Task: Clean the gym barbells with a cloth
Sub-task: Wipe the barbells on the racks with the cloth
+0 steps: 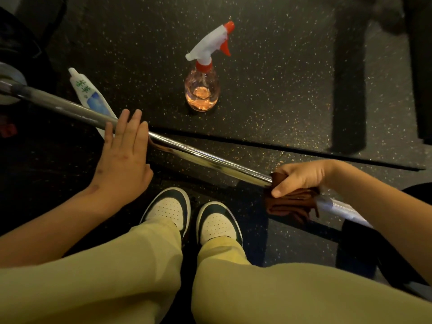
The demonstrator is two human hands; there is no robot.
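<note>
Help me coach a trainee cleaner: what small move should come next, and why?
Probably slide the brown cloth along the barbell toward the left hand: the right hand grips it around the bar's right part, the left hand presses flat on the bar, and bare shaft lies between.

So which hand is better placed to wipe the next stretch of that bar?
Probably the right hand: it grips the brown cloth on the bar. The left hand lies flat on the bar with straight fingers and holds nothing, so it seems suited to steadying.

Right hand point(301, 177) grips cloth point(292, 203) (on barbell point(205, 159)).
</note>
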